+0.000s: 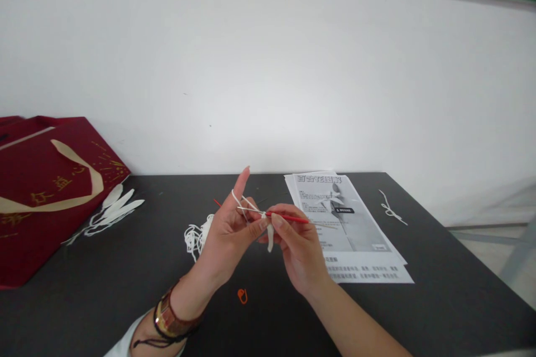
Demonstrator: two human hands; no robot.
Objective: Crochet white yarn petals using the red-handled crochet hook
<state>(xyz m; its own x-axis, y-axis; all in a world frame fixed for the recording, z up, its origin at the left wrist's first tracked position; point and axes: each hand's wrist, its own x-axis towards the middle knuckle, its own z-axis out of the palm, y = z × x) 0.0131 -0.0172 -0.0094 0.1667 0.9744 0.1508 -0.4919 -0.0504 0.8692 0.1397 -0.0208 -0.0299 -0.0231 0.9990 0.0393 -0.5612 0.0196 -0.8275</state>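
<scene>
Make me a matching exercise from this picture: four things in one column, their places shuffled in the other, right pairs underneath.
Things
1. Slim crochet hook with a red handle
2. Small orange stitch marker
3. Dark red bag with a cream ribbon handle
4. White printed paper sheets

Places
A. Cut off by the picture's left edge
B. Partly hidden behind the right hand
C. In the right hand's grip
D. On the black tabletop, between the forearms

Pairs: 1-C, 2-D, 3-A, 4-B

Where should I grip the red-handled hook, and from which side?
Probably by its red handle, from the right, as the right hand pinches it: the thicker handle points right, nearly level, while the thin shaft runs left, among the white yarn at the left hand.
</scene>
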